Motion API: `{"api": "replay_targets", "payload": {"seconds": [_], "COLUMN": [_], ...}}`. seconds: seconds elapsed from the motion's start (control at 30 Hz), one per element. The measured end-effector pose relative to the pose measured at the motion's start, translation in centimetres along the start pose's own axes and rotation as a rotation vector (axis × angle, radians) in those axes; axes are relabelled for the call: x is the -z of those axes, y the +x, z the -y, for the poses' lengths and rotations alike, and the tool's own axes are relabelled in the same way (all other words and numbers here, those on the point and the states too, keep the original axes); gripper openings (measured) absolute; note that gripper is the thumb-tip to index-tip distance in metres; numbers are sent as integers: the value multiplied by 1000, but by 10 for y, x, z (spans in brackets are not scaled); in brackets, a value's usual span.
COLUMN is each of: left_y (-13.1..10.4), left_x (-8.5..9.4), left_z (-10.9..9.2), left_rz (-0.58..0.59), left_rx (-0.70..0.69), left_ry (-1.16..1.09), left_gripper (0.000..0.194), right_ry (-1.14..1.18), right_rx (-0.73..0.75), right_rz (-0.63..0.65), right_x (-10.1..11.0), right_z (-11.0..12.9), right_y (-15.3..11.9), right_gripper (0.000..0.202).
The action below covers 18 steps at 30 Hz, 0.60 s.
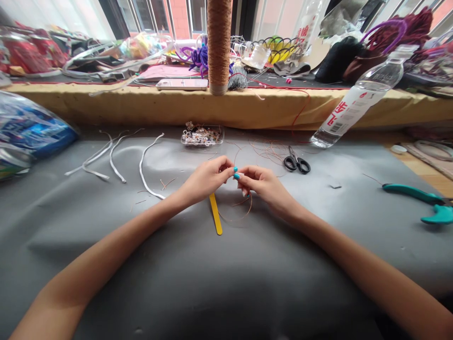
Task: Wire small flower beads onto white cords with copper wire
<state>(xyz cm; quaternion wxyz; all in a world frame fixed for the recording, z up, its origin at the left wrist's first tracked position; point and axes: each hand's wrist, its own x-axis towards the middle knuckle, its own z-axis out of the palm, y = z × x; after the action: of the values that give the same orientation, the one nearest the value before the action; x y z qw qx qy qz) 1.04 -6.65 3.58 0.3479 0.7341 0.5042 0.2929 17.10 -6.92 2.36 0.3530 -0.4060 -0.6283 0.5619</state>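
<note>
My left hand [215,174] and my right hand [260,183] meet fingertip to fingertip above the grey table. Both are closed in a pinch. A small whitish piece [244,190] shows under the right fingers, its shape partly hidden. Thin copper-coloured wire [250,208] loops down from the right hand toward the table. What the left fingertips pinch is too small to make out. Below the left hand lies a yellow stick [216,218], its upper end close under that hand. A clear tray [202,143] of small white flower-like pieces sits behind the hands.
Black scissors [297,164] and tangled wire [267,150] lie behind the right hand. Teal pliers [412,192] rest at the right, a water bottle [361,101] leans at the back right. White cords [141,165] lie left. A wrapped post [219,45] rises at the cluttered ledge [170,104].
</note>
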Motion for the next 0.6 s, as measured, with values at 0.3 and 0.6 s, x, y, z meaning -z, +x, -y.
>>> {"api": "replay_targets", "payload": {"seconds": [0.3,0.6], "left_y": [-1,-1], "left_x": [2,4], "left_z": [1,0], "left_rz": [-114,237], "left_rx": [-109,91], "left_ry": [-248,-222], "left_gripper": [14,17], "right_ry": [63,-583], "right_rx": [-140,151], "right_rz": [206,-34], "right_x": [4,10], "right_z": [-1,0], "right_y": [0,4], "right_gripper": [17,15]}}
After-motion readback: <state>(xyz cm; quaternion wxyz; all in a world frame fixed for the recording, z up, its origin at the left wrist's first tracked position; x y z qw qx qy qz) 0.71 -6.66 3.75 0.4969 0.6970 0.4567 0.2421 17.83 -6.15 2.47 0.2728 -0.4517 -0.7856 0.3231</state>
